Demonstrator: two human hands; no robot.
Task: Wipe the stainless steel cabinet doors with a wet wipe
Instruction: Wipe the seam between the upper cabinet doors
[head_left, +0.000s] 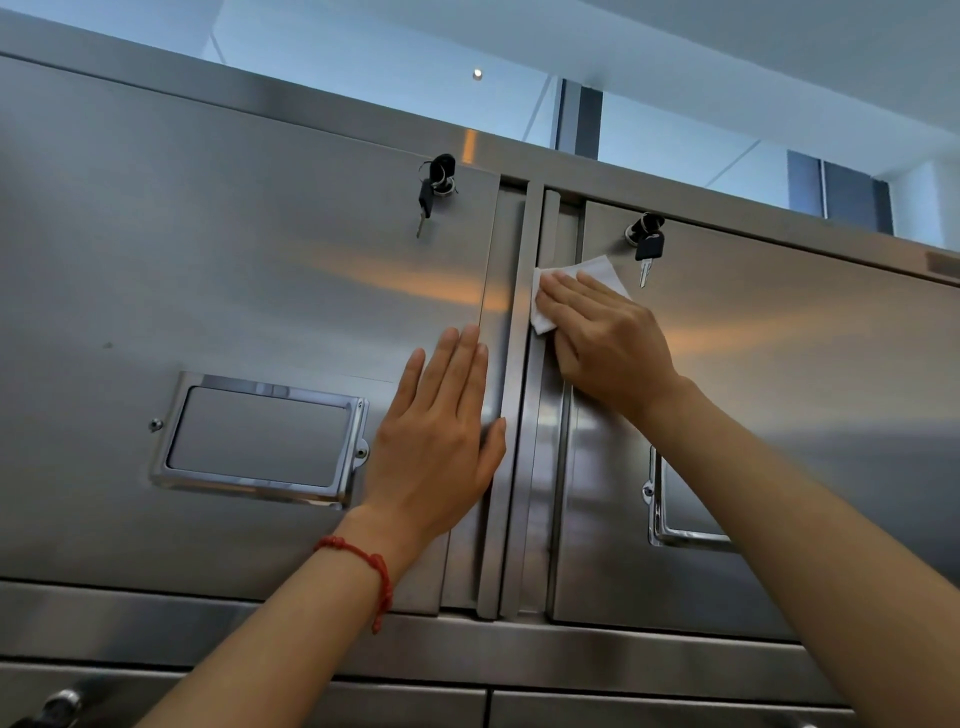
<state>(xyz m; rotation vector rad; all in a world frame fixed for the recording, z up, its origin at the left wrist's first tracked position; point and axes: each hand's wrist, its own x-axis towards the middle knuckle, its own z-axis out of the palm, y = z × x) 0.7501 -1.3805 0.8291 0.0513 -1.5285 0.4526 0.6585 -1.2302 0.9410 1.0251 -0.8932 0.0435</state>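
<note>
Our right hand (597, 338) presses the wet wipe (576, 283) flat on the right cabinet door (779, 364); left hand (441, 431) spread, bracing. Dangling key (647, 254) at 1 o'clock could snag.

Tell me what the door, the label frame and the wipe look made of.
Left door: brushed stainless steel, fine grain, soft blurred reflections. Label frame: polished metal, likely chromed, with mirror-bright edges. Wipe under the right hand: thin white nonwoven sheet, seemingly; wetness can't be judged.
</note>
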